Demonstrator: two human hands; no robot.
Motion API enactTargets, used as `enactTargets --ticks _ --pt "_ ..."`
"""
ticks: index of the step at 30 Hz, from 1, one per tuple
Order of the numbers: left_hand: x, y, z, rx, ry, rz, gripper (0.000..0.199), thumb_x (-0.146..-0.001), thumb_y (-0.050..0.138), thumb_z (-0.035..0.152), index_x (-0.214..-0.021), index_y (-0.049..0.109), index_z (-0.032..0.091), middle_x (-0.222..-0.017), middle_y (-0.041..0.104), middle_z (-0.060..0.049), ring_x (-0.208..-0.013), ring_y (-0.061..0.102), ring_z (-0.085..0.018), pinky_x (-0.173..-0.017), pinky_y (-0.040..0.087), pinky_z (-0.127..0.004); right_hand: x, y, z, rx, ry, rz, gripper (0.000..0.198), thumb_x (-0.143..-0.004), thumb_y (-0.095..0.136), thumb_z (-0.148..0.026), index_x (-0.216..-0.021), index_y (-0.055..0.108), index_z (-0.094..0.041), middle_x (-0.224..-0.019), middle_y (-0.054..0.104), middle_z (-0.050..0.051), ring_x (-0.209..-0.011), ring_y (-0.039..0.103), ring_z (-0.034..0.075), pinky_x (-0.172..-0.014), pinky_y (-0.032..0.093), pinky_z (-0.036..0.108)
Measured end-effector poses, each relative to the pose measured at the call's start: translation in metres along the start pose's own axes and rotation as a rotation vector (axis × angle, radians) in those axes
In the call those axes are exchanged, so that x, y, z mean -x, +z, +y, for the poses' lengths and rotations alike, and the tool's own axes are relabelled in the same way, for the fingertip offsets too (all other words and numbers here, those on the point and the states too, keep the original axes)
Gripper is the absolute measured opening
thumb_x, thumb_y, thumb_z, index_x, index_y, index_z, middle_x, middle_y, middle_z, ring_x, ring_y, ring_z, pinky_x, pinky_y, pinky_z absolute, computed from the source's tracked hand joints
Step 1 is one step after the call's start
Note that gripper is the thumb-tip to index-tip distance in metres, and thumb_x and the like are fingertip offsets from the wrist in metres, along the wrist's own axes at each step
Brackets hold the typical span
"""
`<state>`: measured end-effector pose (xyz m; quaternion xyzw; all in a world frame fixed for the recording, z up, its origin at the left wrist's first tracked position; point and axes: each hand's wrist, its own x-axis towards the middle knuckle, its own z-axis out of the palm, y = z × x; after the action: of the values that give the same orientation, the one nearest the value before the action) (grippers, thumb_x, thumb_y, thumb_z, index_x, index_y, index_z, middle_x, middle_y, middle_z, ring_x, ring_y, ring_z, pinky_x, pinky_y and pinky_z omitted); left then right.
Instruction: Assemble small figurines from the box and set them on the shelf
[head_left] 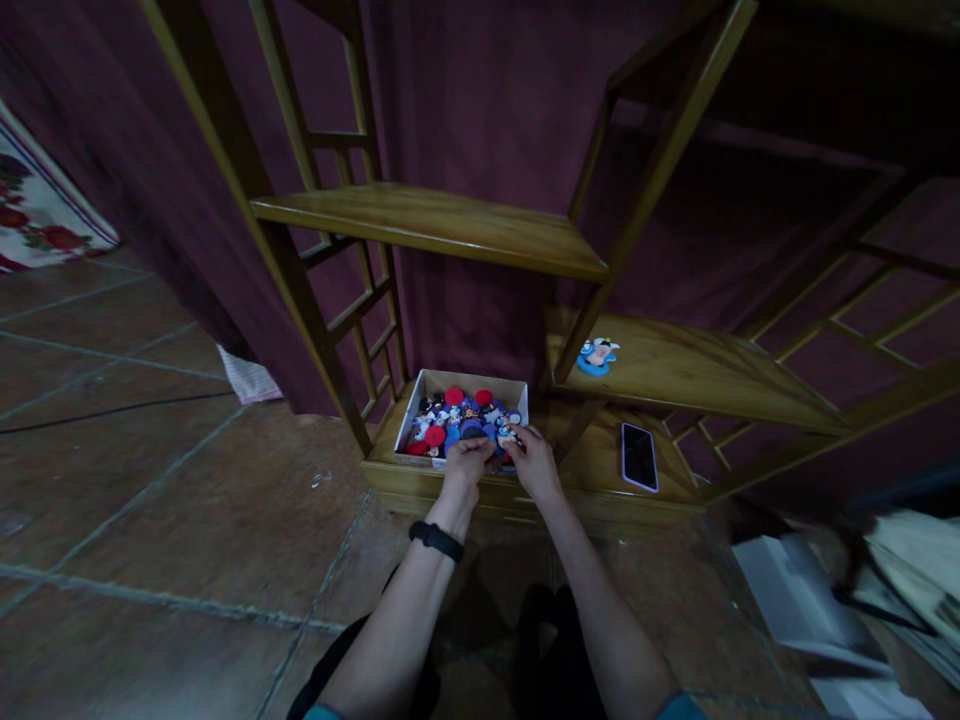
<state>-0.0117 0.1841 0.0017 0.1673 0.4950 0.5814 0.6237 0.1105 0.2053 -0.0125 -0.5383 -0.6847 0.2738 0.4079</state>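
Observation:
A shallow cardboard box (409, 412) on the low shelf is full of small toy figurines (452, 415) with red, blue and purple round bases. My left hand (466, 462), with a black band on the wrist, reaches over the box's front edge. Its fingers are closed near a dark round piece, and what they grip is hard to make out. Close beside it, my right hand (535, 462) is at the box's front right corner. Its fingers pinch a small white and blue figurine (508, 434), partly hidden by the fingertips.
A pig-like figurine on a blue base (596, 358) stands on the raised right shelf (697, 370). Below it lies a phone (639, 458). Another wooden shelf (435, 220) overhangs the box, with posts and lattice around. White boxes (806, 590) sit on the floor at right.

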Motion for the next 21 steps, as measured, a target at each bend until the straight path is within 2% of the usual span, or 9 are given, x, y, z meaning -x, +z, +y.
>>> enactTargets --ticks 7,11,16,21 --pt "0.000 0.000 -0.002 0.028 0.007 0.034 0.014 -0.062 0.075 0.011 -0.066 0.062 0.012 -0.062 0.063 -0.002 -0.059 0.061 -0.012 -0.067 0.056 -0.031 0.001 -0.001 -0.001 -0.017 0.011 0.004 0.035 -0.078 0.057 -0.023 -0.112 0.064 -0.025 -0.105 0.062 0.006 -0.094 0.059 0.020 -0.088 0.044 0.033" --pt "-0.002 -0.001 0.001 0.019 -0.001 -0.038 0.014 -0.062 0.075 0.011 -0.066 0.062 0.011 -0.063 0.064 -0.002 -0.060 0.062 -0.012 -0.068 0.056 -0.030 -0.002 -0.003 0.000 -0.087 0.015 0.018 0.035 -0.077 0.059 -0.025 -0.111 0.064 -0.025 -0.108 0.063 0.006 -0.097 0.059 0.020 -0.090 0.043 0.034" --pt "-0.005 -0.002 0.004 0.065 -0.089 -0.108 0.014 -0.066 0.073 0.010 -0.068 0.060 0.012 -0.063 0.064 -0.002 -0.060 0.063 -0.012 -0.067 0.057 -0.029 -0.008 -0.004 0.004 -0.285 0.129 0.055 0.044 -0.072 0.064 -0.033 -0.115 0.060 -0.025 -0.101 0.068 0.003 -0.087 0.062 0.018 -0.082 0.047 0.032" --pt "-0.006 -0.002 0.008 0.148 -0.163 -0.117 0.017 -0.068 0.070 0.004 -0.076 0.059 0.013 -0.069 0.066 -0.003 -0.063 0.065 -0.013 -0.067 0.057 -0.029 -0.012 -0.003 0.006 -0.394 0.202 0.050 0.034 -0.071 0.064 -0.039 -0.100 0.067 -0.021 -0.092 0.070 0.002 -0.085 0.062 0.019 -0.081 0.048 0.032"
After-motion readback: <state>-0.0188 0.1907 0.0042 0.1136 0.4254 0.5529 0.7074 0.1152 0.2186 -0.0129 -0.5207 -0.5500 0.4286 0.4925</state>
